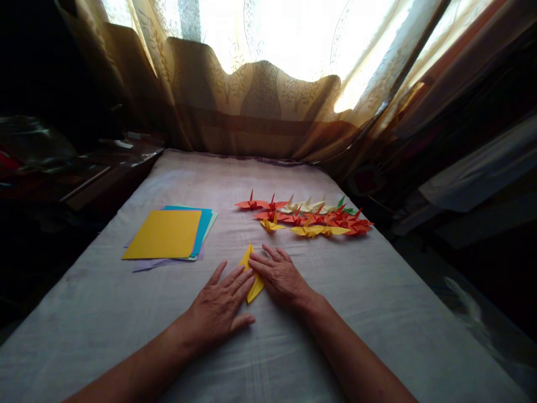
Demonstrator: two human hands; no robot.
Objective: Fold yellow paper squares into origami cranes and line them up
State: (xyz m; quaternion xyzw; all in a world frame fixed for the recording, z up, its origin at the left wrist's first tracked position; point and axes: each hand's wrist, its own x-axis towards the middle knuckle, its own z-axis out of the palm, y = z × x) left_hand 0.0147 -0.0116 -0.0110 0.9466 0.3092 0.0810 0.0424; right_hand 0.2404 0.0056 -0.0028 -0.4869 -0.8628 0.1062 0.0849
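1. The left hand (220,308) lies flat with fingers spread, its fingertips pressing the lower left side of the yellow fold (253,274). The right hand (280,275) is also flat and open, fingers laid across the fold's right side; neither hand pinches anything.
2. The fold sits on the cloth (377,313) near the middle of the table, between the two hands, close to the person.
3. It looks like thin paper: very light, easily creased, likely to slide on the cloth unless held down. Its pointed tip and thin edges seem the best places to grip; pressure elsewhere would set unwanted creases.
4. To the left, well apart, lies a sheet stack (168,235), yellow on top with blue and pale sheets under it.
5. Beyond the hands, to the right, paper cranes (310,218) in red, orange, yellow, cream and green crowd together in rows.
6. Bare cloth lies near the person and on both sides of the hands. The table's right edge falls away just past the cranes; curtains (260,106) hang at the far edge.
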